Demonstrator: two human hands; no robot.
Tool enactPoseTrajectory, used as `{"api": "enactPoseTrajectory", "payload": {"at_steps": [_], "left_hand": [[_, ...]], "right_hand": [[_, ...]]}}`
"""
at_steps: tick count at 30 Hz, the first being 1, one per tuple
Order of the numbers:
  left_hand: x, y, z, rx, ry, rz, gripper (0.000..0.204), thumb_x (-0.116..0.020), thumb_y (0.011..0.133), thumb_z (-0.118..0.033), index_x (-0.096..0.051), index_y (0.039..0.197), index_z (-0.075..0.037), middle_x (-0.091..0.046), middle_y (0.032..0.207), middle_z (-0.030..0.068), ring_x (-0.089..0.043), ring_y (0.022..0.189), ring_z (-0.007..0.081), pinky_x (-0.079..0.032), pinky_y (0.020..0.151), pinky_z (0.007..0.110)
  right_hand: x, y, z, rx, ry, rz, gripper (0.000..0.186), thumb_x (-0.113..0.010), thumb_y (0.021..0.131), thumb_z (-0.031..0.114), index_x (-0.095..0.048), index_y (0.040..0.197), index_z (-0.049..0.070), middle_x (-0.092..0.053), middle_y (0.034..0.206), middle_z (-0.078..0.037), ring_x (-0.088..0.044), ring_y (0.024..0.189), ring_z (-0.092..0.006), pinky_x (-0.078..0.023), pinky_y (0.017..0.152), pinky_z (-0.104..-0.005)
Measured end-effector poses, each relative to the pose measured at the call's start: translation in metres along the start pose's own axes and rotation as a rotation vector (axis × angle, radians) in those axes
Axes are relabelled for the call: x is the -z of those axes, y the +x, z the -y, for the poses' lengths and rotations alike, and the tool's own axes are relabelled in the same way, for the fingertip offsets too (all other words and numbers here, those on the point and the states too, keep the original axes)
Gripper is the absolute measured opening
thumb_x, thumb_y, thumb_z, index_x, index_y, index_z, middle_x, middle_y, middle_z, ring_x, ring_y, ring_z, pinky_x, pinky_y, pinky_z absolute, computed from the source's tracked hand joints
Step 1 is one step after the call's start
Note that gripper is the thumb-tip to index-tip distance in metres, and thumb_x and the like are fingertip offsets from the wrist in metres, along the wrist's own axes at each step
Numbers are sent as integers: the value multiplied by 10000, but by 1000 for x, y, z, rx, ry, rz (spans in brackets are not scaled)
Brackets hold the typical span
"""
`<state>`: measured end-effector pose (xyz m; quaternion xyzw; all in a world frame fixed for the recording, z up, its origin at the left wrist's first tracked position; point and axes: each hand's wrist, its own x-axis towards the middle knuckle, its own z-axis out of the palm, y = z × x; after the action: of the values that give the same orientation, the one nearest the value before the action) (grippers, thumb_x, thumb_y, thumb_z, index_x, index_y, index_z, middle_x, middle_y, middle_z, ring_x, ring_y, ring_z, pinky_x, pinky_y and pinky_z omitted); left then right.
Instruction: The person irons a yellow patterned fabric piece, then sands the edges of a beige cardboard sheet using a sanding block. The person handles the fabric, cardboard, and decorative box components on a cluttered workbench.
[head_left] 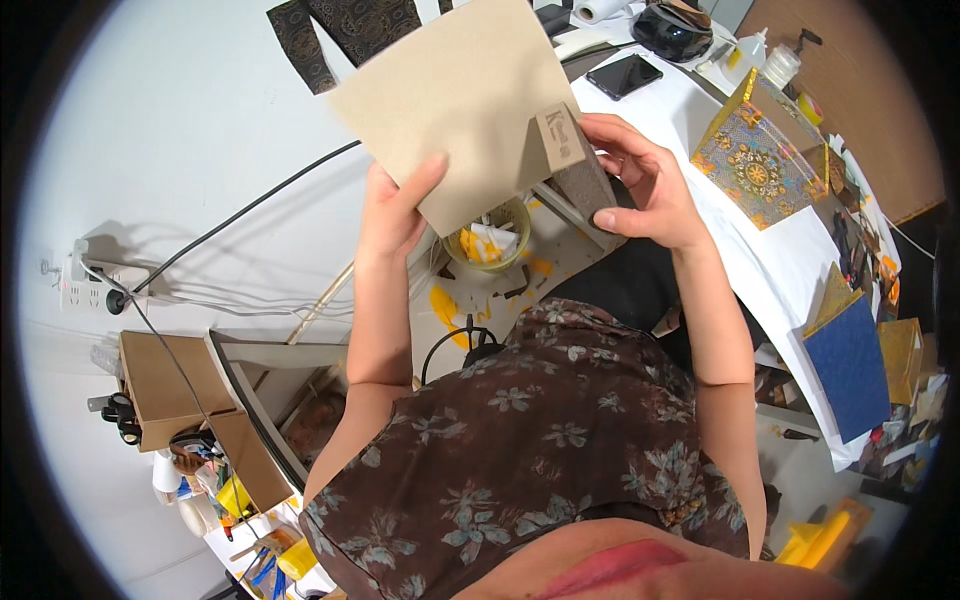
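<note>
Left hand [392,212]: closed on the lower left edge of the cardboard sheet [455,100], thumb laid across its front, fingers hidden behind it.
Right hand [640,180]: wrapped around a sanding block [580,165], fingers curled over its top, the grey gritty face turned down and outward.
Cardboard sheet: plain tan, held up tilted in front of the chest, above the table; its right edge is met by the sanding block.
Sanding block: tan top with a printed label, pressed against the sheet's right edge, between the 2 hands.
Bowl [488,238]: small, yellow-stained, seen just below the sheet on the white table [700,110]; a white scrap is held inside it.
Yellow smears [445,305]: noted on the table surface near the bowl.
Patterned box [755,155]: gold and blue, set on the table to the right of the right hand, well apart from it.
Phone [623,75]: dark, laid flat on the table behind the sheet.
Blue board [850,365]: set at the right table edge beside gold pieces.
Cable [250,205]: black, run along the wall on the left.
</note>
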<state>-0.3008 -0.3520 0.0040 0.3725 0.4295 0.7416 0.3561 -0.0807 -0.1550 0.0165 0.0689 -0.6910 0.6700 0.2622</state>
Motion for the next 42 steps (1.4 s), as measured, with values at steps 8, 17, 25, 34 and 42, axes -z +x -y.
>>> {"api": "enactPoseTrajectory", "payload": {"at_steps": [8, 17, 25, 34, 42], "left_hand": [[-45, 1, 56, -87, -268, -232, 559, -662, 932, -58, -400, 1426, -40, -515, 1367, 105, -529, 1238, 229, -447, 1039, 385], [-13, -2, 48, -210, -17, -141, 416, -635, 909, 49, -527, 1305, -16, -595, 1258, 117, -590, 1137, 206, -492, 970, 344], [0, -16, 30, -74, 86, -55, 384, -649, 891, 62, -557, 1259, -2, -622, 1202, 115, -598, 1116, 216, -488, 967, 347], [1, -15, 32, 5, 83, 2, 488, -650, 877, 79, -489, 1331, 1, -606, 1233, 123, -590, 1138, 222, -483, 970, 360], [-6, -21, 32, 55, 91, 67, 465, -636, 874, 98, -499, 1309, 4, -600, 1225, 113, -575, 1143, 199, -481, 959, 344]], "right_hand": [[-65, -14, -47, 73, 200, -152, 866, -827, 700, 36, -397, 1451, 1, -388, 1451, -64, -432, 1316, -172, -358, 1110, -341], [20, -6, 10, 422, -880, -453, 703, -794, 733, 117, -536, 1386, 80, -542, 1296, -95, -587, 1112, -230, -484, 954, -351], [35, 9, 54, 174, -946, -277, 578, -760, 748, 165, -634, 1310, 122, -538, 1310, -170, -563, 1169, -300, -456, 990, -382], [27, 33, 37, 460, -948, 20, 590, -759, 791, 208, -596, 1354, 137, -523, 1347, -161, -539, 1196, -298, -443, 1016, -404], [32, 57, 24, 649, -945, 23, 598, -755, 796, 246, -587, 1359, 133, -538, 1337, -138, -536, 1205, -284, -453, 1011, -423]]}}
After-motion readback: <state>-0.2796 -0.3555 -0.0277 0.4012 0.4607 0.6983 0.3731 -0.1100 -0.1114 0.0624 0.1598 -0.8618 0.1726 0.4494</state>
